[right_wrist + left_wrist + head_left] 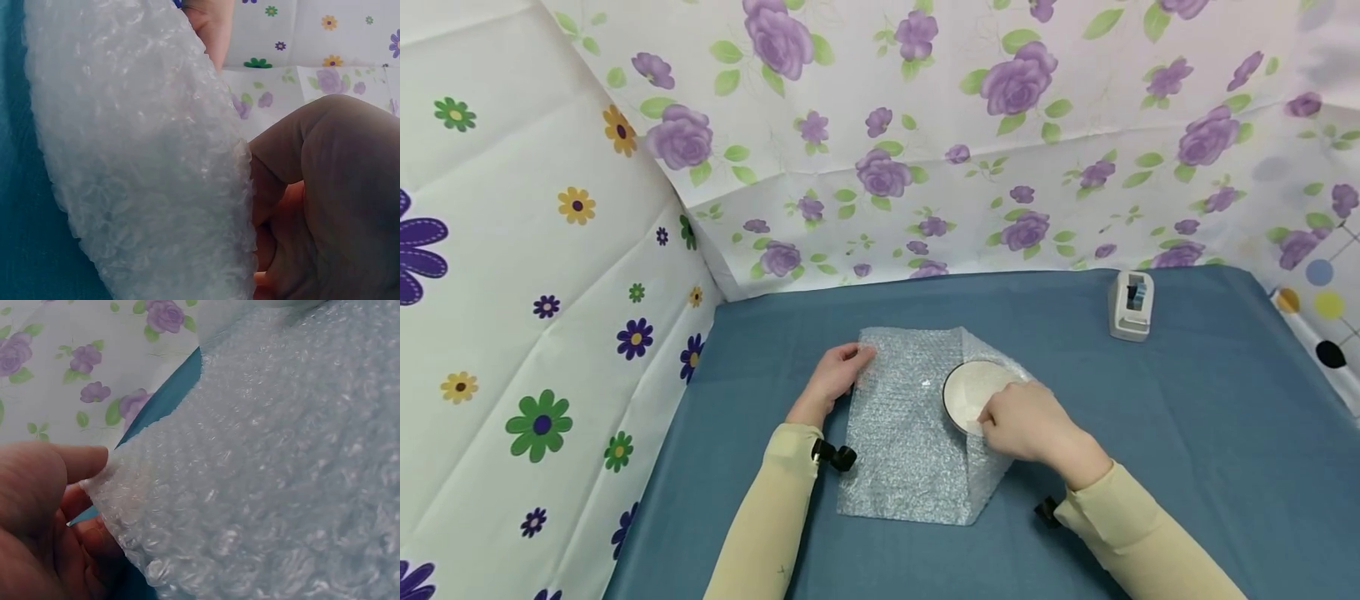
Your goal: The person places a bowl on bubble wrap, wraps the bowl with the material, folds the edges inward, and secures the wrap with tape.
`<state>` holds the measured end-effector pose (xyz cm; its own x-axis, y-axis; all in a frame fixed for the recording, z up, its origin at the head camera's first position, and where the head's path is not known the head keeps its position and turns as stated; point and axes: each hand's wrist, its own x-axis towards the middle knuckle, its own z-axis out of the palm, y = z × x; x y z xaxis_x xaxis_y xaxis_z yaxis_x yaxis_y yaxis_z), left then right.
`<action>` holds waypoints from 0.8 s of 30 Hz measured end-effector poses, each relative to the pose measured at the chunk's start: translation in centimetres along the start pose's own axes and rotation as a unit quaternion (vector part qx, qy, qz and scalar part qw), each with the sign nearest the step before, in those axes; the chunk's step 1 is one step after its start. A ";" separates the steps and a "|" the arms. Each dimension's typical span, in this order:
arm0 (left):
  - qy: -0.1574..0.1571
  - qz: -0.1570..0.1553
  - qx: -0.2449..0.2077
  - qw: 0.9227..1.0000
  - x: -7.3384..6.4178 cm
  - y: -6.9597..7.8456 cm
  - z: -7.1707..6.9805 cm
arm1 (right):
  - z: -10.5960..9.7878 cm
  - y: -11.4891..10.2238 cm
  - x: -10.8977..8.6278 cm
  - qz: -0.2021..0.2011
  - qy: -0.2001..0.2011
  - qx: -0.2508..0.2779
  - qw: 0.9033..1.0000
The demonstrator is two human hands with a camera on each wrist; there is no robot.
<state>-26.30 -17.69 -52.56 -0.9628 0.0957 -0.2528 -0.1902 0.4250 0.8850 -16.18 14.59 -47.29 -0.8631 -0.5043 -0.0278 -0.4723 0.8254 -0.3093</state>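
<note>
A sheet of bubble wrap lies on the table, with a round white bowl with a dark rim at its right part. My left hand pinches the sheet's left edge near the far corner; the left wrist view shows the thumb above the wrap and fingers below. On the other side, my right hand has curled fingers gripping the wrap's right side, lifted up against the bowl. This hand covers the bowl's right side. In the right wrist view, the raised wrap hides the bowl.
A blue cloth covers the table. At the back right stands a small whitish tape dispenser. Flowered sheets hang along the back and left sides. Each wrist wears a small black camera mount.
</note>
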 end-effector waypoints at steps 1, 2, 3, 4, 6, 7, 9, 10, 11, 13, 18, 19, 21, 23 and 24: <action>0.002 0.002 -0.003 1.000 0.0 -0.1 0.1 | 0.0 0.0 -0.1 0.000 0.002 0.000 1.000; 0.005 0.002 -0.008 1.000 -0.1 -0.1 0.1 | 0.0 0.0 -0.1 -0.002 0.005 0.001 1.000; 0.011 0.003 -0.011 1.000 -0.1 -0.1 0.2 | 0.1 0.0 -0.2 -0.005 0.007 0.000 1.000; 0.017 0.005 -0.014 1.000 -0.2 -0.1 0.3 | 0.1 0.0 -0.2 -0.009 0.009 0.000 1.000; 0.029 0.013 -0.018 0.999 -0.3 -0.1 0.5 | 0.1 0.1 -0.3 -0.019 0.018 -0.004 1.000; 0.037 0.020 -0.021 0.999 -0.4 0.0 0.6 | 0.1 0.2 -0.4 -0.024 0.020 -0.006 0.999; 0.056 0.040 -0.023 0.997 -0.5 0.1 0.7 | 0.2 0.3 -0.5 -0.033 0.027 -0.008 0.999; 0.064 0.052 -0.026 0.996 -0.5 0.2 0.7 | 0.3 0.4 -0.5 -0.037 0.029 -0.010 0.999; 0.072 0.063 -0.028 0.995 -0.5 0.3 0.7 | 0.4 0.5 -0.5 -0.039 0.031 -0.013 0.999; 0.085 0.089 -0.026 0.992 -0.7 0.6 0.7 | 0.5 0.6 -0.6 -0.040 0.030 -0.015 0.999; 0.083 0.182 0.004 0.980 -1.5 1.9 0.8 | 0.8 0.7 -0.7 -0.040 0.037 -0.027 0.998; 0.080 0.206 0.014 0.975 -1.8 2.3 0.9 | 0.9 0.6 -0.7 -0.040 0.039 -0.028 0.998; 0.073 0.259 0.041 0.962 -2.4 3.1 1.2 | 0.9 0.6 -0.8 -0.041 0.043 -0.029 0.998; 0.062 0.311 0.075 0.945 -3.1 3.8 1.7 | 0.9 0.6 -0.8 -0.040 0.048 -0.029 0.998; 0.054 0.335 0.093 0.936 -3.4 4.2 2.0 | 0.8 0.6 -0.8 -0.040 0.050 -0.027 0.998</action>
<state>-23.39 -14.43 -48.78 -0.8701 0.3087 0.3842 0.4897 0.4532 0.7449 -15.58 15.25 -48.24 -0.8341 -0.5439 0.0919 -0.5478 0.7971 -0.2542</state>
